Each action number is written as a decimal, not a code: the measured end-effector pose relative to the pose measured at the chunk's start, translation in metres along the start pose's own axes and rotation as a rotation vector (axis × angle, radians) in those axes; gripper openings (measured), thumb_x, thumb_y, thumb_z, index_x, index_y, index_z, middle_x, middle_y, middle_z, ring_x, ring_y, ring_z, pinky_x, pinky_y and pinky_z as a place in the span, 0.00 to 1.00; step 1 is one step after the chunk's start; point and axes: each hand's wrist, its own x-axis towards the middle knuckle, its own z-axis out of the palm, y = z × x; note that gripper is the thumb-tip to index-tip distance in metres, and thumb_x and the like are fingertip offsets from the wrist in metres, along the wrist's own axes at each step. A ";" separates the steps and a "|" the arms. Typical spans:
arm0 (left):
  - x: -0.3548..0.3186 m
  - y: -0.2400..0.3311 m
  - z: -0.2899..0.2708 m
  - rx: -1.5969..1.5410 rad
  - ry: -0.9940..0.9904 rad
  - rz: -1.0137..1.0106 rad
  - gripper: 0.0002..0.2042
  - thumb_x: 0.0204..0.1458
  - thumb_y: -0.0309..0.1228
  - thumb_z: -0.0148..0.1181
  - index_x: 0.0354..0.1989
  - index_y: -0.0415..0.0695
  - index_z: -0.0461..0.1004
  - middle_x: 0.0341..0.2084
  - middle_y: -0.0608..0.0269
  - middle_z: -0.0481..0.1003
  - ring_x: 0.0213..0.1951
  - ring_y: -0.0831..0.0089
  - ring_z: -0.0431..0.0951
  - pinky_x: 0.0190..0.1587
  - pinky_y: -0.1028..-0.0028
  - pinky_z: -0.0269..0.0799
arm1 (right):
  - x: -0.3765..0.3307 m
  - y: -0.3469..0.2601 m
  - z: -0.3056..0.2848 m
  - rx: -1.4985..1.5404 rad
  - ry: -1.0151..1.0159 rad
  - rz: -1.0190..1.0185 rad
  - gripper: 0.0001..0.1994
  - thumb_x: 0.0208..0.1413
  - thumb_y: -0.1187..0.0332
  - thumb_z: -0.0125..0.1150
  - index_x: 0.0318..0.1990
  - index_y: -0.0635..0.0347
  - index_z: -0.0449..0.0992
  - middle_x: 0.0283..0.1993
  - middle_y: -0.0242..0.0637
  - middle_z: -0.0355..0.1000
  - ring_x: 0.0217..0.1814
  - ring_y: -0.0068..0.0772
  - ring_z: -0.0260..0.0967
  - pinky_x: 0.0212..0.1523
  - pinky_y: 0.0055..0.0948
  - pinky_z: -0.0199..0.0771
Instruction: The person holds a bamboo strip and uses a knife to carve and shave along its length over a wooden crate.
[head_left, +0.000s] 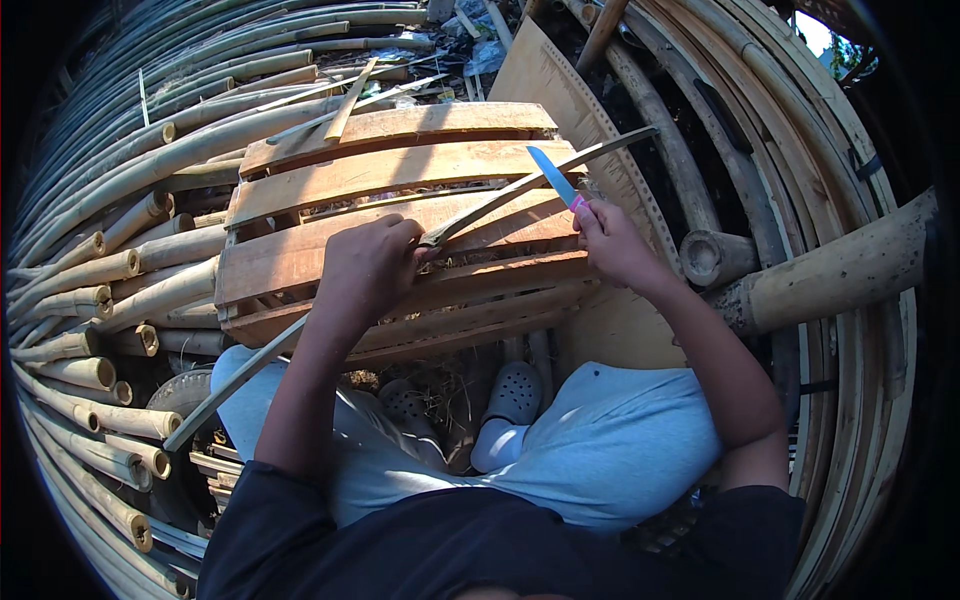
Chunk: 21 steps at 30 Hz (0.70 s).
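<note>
Bamboo strip gripped by left hand; right hand holds knife.

Stacked bamboo poles left, wooden pallet, perhaps clogs below.

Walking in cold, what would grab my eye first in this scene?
Probably the blue knife with a pink handle in the right hand, its blade against a long bamboo strip that the left hand grips over a wooden slat pallet. Next, the stacked bamboo poles filling the left side.
</note>
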 end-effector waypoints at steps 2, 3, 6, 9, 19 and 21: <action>-0.001 -0.001 -0.001 0.044 -0.005 0.023 0.06 0.58 0.34 0.63 0.36 0.47 0.78 0.30 0.60 0.77 0.35 0.55 0.81 0.34 0.60 0.75 | -0.001 -0.012 0.003 0.091 0.005 -0.031 0.18 0.75 0.53 0.45 0.38 0.57 0.68 0.22 0.24 0.61 0.16 0.15 0.55 0.13 0.23 0.51; -0.001 -0.002 -0.002 0.089 -0.010 0.050 0.07 0.59 0.36 0.62 0.35 0.47 0.78 0.29 0.60 0.77 0.34 0.56 0.81 0.34 0.59 0.75 | -0.002 -0.020 0.002 0.116 -0.019 0.043 0.17 0.75 0.53 0.45 0.38 0.56 0.67 0.22 0.24 0.61 0.15 0.14 0.55 0.12 0.22 0.52; -0.003 -0.003 -0.001 0.147 0.064 0.075 0.08 0.59 0.38 0.62 0.34 0.47 0.77 0.29 0.61 0.76 0.32 0.56 0.81 0.32 0.59 0.74 | -0.003 -0.042 0.001 0.075 -0.092 0.145 0.18 0.75 0.51 0.44 0.39 0.55 0.66 0.22 0.24 0.61 0.15 0.14 0.56 0.11 0.21 0.53; 0.000 -0.010 0.005 0.110 0.057 0.108 0.09 0.59 0.39 0.62 0.35 0.47 0.77 0.29 0.61 0.75 0.31 0.56 0.80 0.31 0.59 0.73 | 0.009 -0.034 -0.001 0.022 -0.085 0.188 0.18 0.74 0.50 0.44 0.39 0.55 0.66 0.22 0.24 0.61 0.15 0.15 0.57 0.10 0.22 0.54; -0.002 -0.007 0.002 0.157 0.030 0.084 0.09 0.58 0.39 0.63 0.37 0.48 0.78 0.27 0.61 0.74 0.30 0.58 0.80 0.29 0.61 0.73 | 0.013 -0.051 0.026 0.092 -0.056 0.319 0.19 0.75 0.50 0.40 0.37 0.55 0.64 0.23 0.27 0.61 0.13 0.16 0.54 0.07 0.24 0.52; -0.005 -0.006 0.007 0.166 0.090 0.102 0.08 0.58 0.39 0.63 0.36 0.48 0.78 0.27 0.61 0.73 0.29 0.58 0.80 0.29 0.61 0.73 | -0.005 -0.063 0.040 0.032 -0.221 0.254 0.19 0.75 0.50 0.41 0.38 0.55 0.64 0.23 0.27 0.61 0.13 0.15 0.55 0.07 0.24 0.53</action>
